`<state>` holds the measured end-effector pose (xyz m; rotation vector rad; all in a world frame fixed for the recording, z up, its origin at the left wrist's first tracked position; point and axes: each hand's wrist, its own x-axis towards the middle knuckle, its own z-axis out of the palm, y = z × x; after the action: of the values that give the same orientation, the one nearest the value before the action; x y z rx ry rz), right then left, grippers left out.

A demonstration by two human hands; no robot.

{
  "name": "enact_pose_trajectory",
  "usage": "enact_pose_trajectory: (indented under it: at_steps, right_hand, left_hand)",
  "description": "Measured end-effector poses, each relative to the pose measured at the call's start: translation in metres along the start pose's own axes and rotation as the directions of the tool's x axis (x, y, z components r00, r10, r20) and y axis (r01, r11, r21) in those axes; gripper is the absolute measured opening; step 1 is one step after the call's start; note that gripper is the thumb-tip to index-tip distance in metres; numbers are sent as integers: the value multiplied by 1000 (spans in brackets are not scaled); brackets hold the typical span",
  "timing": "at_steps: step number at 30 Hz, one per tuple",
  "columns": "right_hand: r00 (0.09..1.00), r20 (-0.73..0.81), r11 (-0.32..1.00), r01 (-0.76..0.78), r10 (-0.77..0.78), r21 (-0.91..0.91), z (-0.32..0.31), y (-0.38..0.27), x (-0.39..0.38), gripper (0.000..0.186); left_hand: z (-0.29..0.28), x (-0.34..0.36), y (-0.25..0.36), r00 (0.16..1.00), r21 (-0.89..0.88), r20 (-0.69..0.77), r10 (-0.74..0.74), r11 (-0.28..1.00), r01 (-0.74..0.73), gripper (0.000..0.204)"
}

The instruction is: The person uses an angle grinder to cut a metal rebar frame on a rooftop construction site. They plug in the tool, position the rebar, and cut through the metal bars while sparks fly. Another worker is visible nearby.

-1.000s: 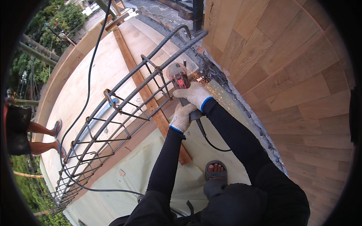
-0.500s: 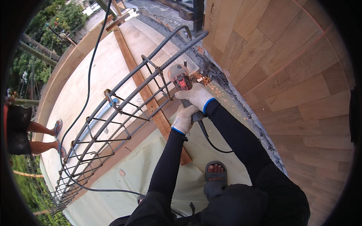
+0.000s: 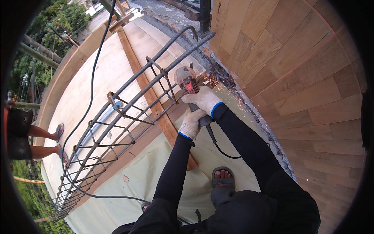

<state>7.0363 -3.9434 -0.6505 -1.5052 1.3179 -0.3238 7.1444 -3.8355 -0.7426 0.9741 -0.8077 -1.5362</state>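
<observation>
Head view: two gloved hands, left hand and right hand, clamp one angle grinder.

A long wooden batten ran diagonally across the pale plywood deck from the upper centre of the frame toward the lower middle, and a black cable snaked over the deck on the left. A wall of wooden planks filled the right side. At the left edge stood another person's bare legs in sandals, with green trees at the upper left.
</observation>
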Motion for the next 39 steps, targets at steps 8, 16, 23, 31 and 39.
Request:
enact_pose_trajectory:
  at_steps: [8, 16, 23, 31, 39]
  right_hand:
    - [1000, 2, 1000, 24, -24, 2, 2, 1, 3, 56]
    - [1000, -2, 999, 7, -7, -45, 4, -2, 9, 57]
    - [1000, -23, 999, 18, -19, -48, 6, -2, 15, 68]
    - [998, -64, 998, 14, -17, -60, 9, 7, 22, 56]
    - [1000, -15, 1000, 4, -4, -8, 6, 0, 15, 75]
  left_hand:
    - [-1, 0, -6, 990, 58, -8, 143, 988, -142, 38]
    - [6, 0, 19, 995, -54, -88, -41, 998, 36, 42]
    - [9, 0, 34, 981, -225, -108, -162, 965, 134, 41]
    - [13, 2, 35, 973, -258, -136, -184, 955, 144, 42]
    - [4, 6, 19, 979, -238, -118, -167, 962, 136, 43]
